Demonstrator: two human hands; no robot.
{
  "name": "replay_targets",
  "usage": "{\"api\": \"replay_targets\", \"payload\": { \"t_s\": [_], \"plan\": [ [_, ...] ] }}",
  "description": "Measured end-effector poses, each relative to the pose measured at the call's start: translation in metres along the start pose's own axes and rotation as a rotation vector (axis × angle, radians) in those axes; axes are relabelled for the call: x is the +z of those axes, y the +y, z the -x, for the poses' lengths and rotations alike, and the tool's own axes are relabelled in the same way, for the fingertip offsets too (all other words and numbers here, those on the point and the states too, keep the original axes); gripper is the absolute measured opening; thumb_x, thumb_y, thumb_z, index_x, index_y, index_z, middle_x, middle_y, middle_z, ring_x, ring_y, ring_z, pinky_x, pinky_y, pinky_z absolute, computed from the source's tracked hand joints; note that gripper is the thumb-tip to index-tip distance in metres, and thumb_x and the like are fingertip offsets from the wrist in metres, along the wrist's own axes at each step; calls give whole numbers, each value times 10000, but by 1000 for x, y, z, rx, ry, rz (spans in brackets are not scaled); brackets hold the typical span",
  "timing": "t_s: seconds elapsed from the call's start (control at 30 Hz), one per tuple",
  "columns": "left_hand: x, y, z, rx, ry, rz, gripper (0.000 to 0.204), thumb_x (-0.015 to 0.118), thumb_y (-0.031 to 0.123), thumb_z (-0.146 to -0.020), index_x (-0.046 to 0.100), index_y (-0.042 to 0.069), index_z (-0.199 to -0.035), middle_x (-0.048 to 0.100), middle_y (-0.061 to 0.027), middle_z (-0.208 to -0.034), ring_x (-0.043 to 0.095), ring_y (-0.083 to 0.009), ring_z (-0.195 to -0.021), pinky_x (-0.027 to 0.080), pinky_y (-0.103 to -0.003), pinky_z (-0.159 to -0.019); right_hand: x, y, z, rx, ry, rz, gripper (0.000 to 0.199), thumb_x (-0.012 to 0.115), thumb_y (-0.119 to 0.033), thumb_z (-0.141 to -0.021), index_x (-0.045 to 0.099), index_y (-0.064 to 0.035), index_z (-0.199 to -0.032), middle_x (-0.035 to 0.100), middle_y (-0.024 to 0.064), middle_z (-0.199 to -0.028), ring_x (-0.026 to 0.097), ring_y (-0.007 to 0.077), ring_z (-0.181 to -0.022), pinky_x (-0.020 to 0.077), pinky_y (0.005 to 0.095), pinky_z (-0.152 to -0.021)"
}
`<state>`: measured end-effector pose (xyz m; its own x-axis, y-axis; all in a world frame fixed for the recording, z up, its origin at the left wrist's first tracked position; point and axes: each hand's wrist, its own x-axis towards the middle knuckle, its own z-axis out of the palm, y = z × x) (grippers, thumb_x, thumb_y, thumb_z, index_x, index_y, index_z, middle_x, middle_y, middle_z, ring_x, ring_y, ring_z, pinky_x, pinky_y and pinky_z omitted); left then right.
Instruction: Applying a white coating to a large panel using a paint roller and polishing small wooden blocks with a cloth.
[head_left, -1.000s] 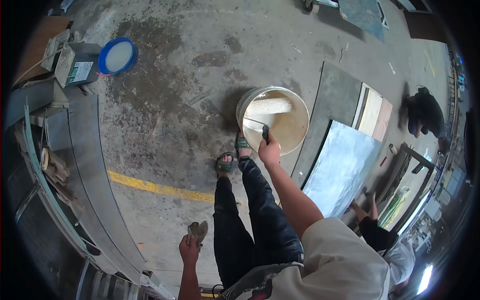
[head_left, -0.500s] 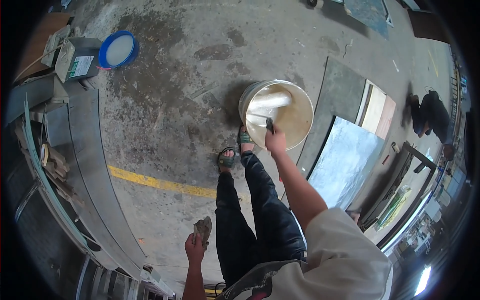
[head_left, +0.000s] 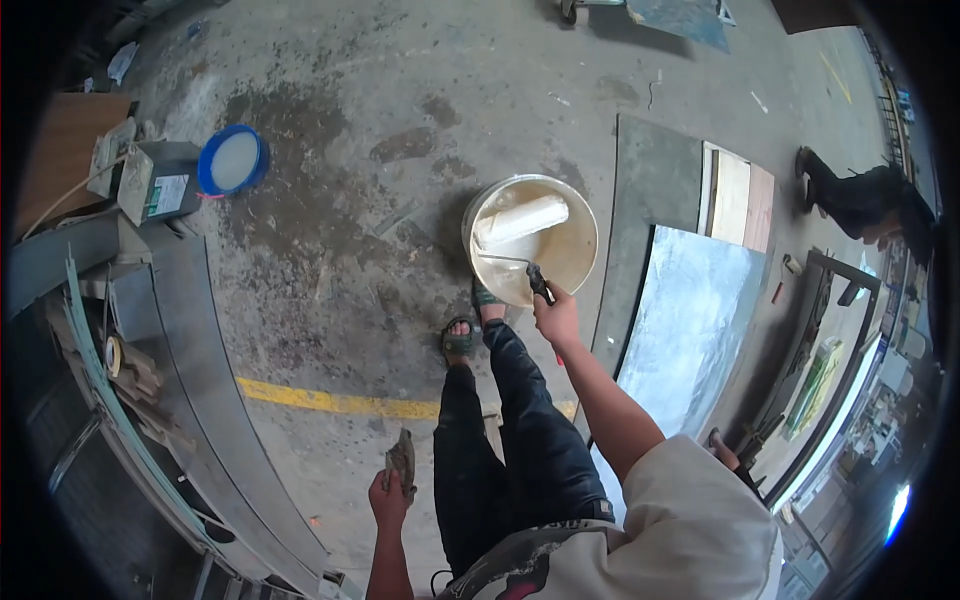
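Note:
My right hand (head_left: pixel 557 316) is closed round the dark handle of a paint roller (head_left: pixel 523 221). The roller's white, wet-looking sleeve lies slanted inside the mouth of a large off-white bucket (head_left: pixel 577 240), with its thin metal frame bending down to the handle. The bucket stands on the floor just beyond my right foot. Its inner wall is smeared beige, and its bottom is partly hidden by the roller. Low beside my left leg, my left hand (head_left: pixel 390 497) grips a crumpled grey-brown rag (head_left: pixel 402 465).
A blue basin (head_left: pixel 233 161) of whitish liquid sits far left beside a metal box (head_left: pixel 160 180). Right of the bucket lie a grey sheet (head_left: pixel 655 180) and a white-coated panel (head_left: pixel 690 310). Another person (head_left: pixel 860 200) bends at far right. Long metal channels (head_left: pixel 190 340) line the left.
The roller has come up higher in the bucket, so its sleeve and frame show more fully. My view has shifted slightly. The other person has moved. The rag stays in my left hand.

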<state>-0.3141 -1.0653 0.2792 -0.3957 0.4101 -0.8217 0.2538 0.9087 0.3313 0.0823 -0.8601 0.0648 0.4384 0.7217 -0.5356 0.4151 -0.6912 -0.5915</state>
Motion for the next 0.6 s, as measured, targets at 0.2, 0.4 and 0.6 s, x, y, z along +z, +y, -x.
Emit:
{"api": "replay_targets", "payload": {
  "t_s": [0.2,0.4,0.6],
  "plan": [
    [-19,-22,6,123,-21,-102,279,583,241,-1000,659,-24,-1045,691,-94,-900,636,-178,-805,521,-366,-747,-8,-63,-20,215,-70,64,395,604,-196,-839,675,19,-1163,688,299,-1048,658,440,-1051,523,488,-911],
    [-24,-5,23,103,-102,-224,279,586,241,-997,658,-23,-1053,671,-94,-876,634,-176,-804,522,-355,-740,-45,-38,0,257,-15,-15,401,698,-261,-795,721,24,-1076,702,290,-994,697,413,-973,550,460,-885],
    [-68,-13,-7,285,-130,-483,312,609,265,-960,668,-40,-997,679,-121,-857,659,-209,-788,525,-385,-728,-114,-58,120,241,-73,-246,347,669,-249,-800,705,20,-1017,721,230,-969,707,405,-920,564,445,-835]
  ]
}}
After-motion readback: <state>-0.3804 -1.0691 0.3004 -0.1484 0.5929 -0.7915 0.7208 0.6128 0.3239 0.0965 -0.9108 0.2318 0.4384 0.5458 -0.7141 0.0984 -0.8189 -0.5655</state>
